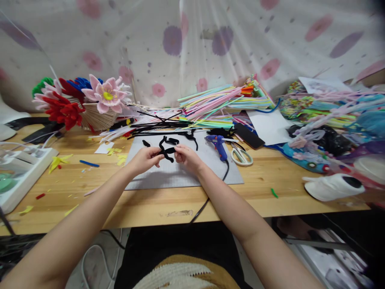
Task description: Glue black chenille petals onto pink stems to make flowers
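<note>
Between my two hands, above a grey mat (pixel 186 176), is a bent black fuzzy piece (pixel 169 151) with several short arms. My left hand (pixel 147 159) pinches its left side. The fingers of my right hand (pixel 185 155) are closed on its right end. Other black fuzzy pieces lie on the mat: a small one (pixel 146 143) at the upper left, a looped one (pixel 172 141) just behind my fingers, and a longer curled one (pixel 192 135) to the right. A blue glue gun (pixel 218 146) lies at the mat's right side.
Scissors (pixel 241 156), a dark phone (pixel 249 135) and a white spool (pixel 333 187) are on the right. Fuzzy flowers (pixel 105 94) and a white power strip (pixel 25 170) are on the left. Bundles of coloured stems (pixel 216 102) line the back; scraps dot the wooden table (pixel 270 206).
</note>
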A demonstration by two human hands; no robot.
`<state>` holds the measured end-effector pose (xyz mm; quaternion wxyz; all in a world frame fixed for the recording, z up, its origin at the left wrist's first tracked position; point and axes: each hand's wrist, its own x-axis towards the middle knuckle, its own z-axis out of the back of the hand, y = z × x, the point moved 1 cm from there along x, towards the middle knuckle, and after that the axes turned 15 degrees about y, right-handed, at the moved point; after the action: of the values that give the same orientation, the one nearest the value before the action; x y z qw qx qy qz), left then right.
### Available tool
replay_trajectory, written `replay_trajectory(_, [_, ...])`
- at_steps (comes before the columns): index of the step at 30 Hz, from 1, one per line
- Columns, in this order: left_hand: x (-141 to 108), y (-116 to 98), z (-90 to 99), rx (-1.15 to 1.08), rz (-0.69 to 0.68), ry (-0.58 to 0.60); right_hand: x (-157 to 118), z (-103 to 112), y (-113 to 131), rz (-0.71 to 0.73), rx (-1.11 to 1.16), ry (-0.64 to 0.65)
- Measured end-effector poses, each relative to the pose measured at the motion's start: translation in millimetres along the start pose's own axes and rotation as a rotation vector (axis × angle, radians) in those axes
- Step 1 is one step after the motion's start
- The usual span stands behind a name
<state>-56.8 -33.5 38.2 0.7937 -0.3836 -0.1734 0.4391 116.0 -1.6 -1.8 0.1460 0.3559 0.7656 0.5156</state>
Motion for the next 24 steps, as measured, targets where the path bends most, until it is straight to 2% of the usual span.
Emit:
replay_trajectory(4, [-3.5,-0.2,1.9,0.229,-0.038,-0.056,-0.8,0.9,0.9,-0.038,0.029,-0.011])
replay_trajectory(10, [-3.4,2.8,-0.9,0.170,-0.069,-0.094,-1.8,-1.6,1.3,0.051,0.186,0.042])
replay_trajectory(15, [-1.9,-0.4,1.0,0.225,-0.061,-0.116,-2.2,-4.3,-0.8,0.070,0.282,0.030])
replay_trajectory(21, [-3.9,-2.1,3.3,0.243,-0.065,-0.157,-1.0,-2.5,-5.4,0.023,0.329,0.090])
replay_trajectory(24, [-5.2,-1.8,3.4,0.294,-0.065,-0.165,-0.5,0.4,-8.6,-0.042,0.351,0.052])
